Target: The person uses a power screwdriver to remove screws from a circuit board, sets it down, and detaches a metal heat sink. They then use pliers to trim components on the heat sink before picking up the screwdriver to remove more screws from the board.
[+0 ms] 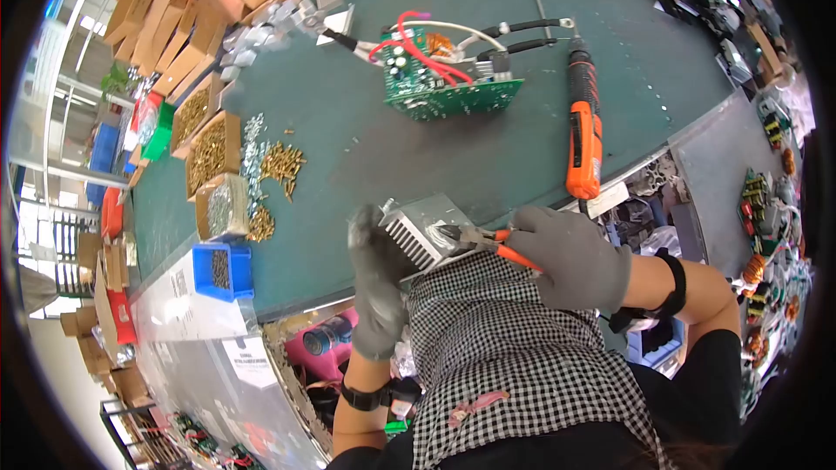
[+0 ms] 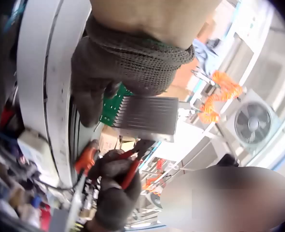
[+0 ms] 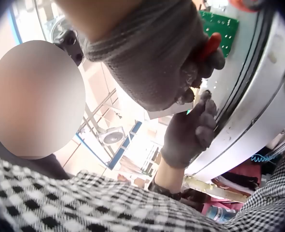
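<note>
A finned aluminium heat sink [image 1: 448, 211] is at the bench's near edge, in front of the checked apron. My gloved left hand [image 1: 376, 292] holds it along its left side; its fins [image 2: 147, 116] show in the left wrist view. With the gloved right hand [image 1: 570, 261] I grip orange-handled pliers [image 1: 518, 254], their nose over the heat sink's face. Whatever lies at the plier tips is too small to make out. In the right wrist view an orange handle [image 3: 211, 47] sticks out of the right fist, close to the left hand [image 3: 188, 137].
Beyond stands a green circuit board [image 1: 453, 103] with red, white and black leads. An orange electric screwdriver [image 1: 585, 144] lies to its right. At left are loose brass screws [image 1: 283, 165], cardboard boxes of screws [image 1: 209, 157] and a blue bin [image 1: 222, 272]. Dark parts [image 1: 697, 0] pile up far right.
</note>
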`<state>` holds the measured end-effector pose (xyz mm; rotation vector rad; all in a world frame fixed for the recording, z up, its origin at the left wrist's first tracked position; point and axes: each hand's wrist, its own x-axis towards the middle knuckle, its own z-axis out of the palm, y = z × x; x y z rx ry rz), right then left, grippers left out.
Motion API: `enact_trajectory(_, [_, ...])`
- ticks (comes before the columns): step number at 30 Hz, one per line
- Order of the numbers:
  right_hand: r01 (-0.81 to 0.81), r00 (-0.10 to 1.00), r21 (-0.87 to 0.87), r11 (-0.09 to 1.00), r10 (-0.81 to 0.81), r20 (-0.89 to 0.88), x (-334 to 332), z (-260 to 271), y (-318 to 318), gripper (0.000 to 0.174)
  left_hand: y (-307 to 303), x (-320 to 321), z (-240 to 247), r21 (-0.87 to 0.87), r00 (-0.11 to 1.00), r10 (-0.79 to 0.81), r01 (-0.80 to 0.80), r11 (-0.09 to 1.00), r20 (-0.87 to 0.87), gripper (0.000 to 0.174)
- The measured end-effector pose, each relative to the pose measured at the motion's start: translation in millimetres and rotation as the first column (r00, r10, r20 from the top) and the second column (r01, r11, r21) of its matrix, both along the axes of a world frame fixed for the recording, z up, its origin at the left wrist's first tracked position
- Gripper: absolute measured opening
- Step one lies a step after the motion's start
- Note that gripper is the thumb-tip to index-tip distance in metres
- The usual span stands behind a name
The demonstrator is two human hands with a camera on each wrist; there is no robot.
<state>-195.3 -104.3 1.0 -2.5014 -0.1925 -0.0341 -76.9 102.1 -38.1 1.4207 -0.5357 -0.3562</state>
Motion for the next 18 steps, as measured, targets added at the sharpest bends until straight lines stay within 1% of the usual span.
enact_trajectory(1, [0.009, 0.999, 0.029, 1.0, -0.008, -0.032, -0.3, -0.1, -1.2, 0.034, -7.4, -9.9, 11.7, -0.005, 0.98, 0.081, -0.081, 0.997, 0.183, 0.075])
enact_trajectory(2, [-0.019, 0.997, 0.031, 0.999, 0.022, -0.079, 1.1, 4.2, 1.4, 0.033, -6.5, -9.8, 7.6, 0.07, 0.956, 0.062, -0.086, 0.994, 0.286, 0.076])
enact_trajectory(4, [-0.048, 0.998, -0.016, 0.999, 0.047, -0.042, 2.2, 1.7, 9.4, 0.031, -1.6, -4.6, -1.6, 0.216, 0.874, 0.008, -0.129, 0.968, 0.486, 0.078])
enact_trajectory(5, [-0.058, 0.998, -0.036, 0.998, 0.058, -0.022, 3.1, 0.4, 13.1, 0.031, 0.0, -5.1, 1.3, 0.121, 0.985, -0.029, 0.008, 0.993, 0.169, 0.08])
enact_trajectory(6, [-0.072, 0.997, -0.114, 0.991, 0.076, 0.033, 4.9, 2.4, 12.9, 0.03, -0.2, -8.0, 6.8, -0.018, 0.98, -0.109, 0.107, 0.994, -0.165, 0.081])
enact_trajectory(7, [-0.079, 0.992, -0.191, 0.978, 0.097, 0.086, 6.8, 5.9, 12.0, 0.029, 0.7, -10.7, 9.8, -0.179, 0.857, -0.221, 0.153, 0.972, -0.466, 0.083])
enact_trajectory(8, [-0.08, 0.983, -0.271, 0.959, 0.121, 0.14, 8.3, 8.0, 10.2, 0.029, 2.9, -9.0, 4.6, -0.137, 0.845, -0.22, 0.175, 0.975, -0.488, 0.081])
enact_trajectory(9, [-0.083, 0.974, -0.315, 0.945, 0.144, 0.175, 7.6, 7.4, 8.1, 0.029, 8.6, -4.6, -8.4, -0.095, 0.833, -0.213, 0.191, 0.977, -0.511, 0.08])
enact_trajectory(11, [-0.082, 0.95, -0.4, 0.913, 0.193, 0.246, 5.6, 3.7, 3.7, 0.029, 24.9, 10.3, -44.9, -0.009, 0.811, -0.194, 0.227, 0.974, -0.551, 0.076])
enact_trajectory(13, [-0.081, 0.984, -0.324, 0.942, 0.127, 0.123, 6.1, 1.5, -1.0, 0.031, 35.6, 23.7, -74.9, 0.075, 0.786, -0.181, 0.278, 0.958, -0.592, 0.073])
enact_trajectory(14, [-0.07, 0.994, -0.289, 0.955, 0.091, 0.06, 6.5, 0.6, -3.9, 0.032, 22.7, 17.0, -52.4, 0.093, 0.888, -0.158, 0.218, 0.972, -0.432, 0.065])
enact_trajectory(15, [-0.016, 0.999, -0.222, 0.975, 0.026, 0.043, 8.1, -0.3, -6.6, 0.032, 9.8, 10.3, -29.8, 0.115, 0.962, -0.109, 0.141, 0.983, -0.25, 0.057])
enact_trajectory(16, [0.046, 0.999, -0.152, 0.987, -0.042, 0.025, 10.2, -1.9, -8.3, 0.032, -3.3, 3.8, -7.0, 0.132, 0.997, -0.039, 0.048, 0.99, -0.066, 0.05])
enact_trajectory(17, [0.111, 0.994, -0.081, 0.991, -0.111, 0.0, 11.2, -3.6, -9.0, 0.033, -14.4, -4.7, 3.1, 0.106, 0.996, 0.091, -0.09, 0.99, 0.0, 0.058])
enact_trajectory(18, [0.105, 0.992, -0.068, 0.992, -0.109, -0.057, 12.5, -5.6, -7.3, 0.034, -14.2, -5.0, -0.9, 0.13, 0.97, 0.075, -0.107, 0.986, 0.232, 0.07])
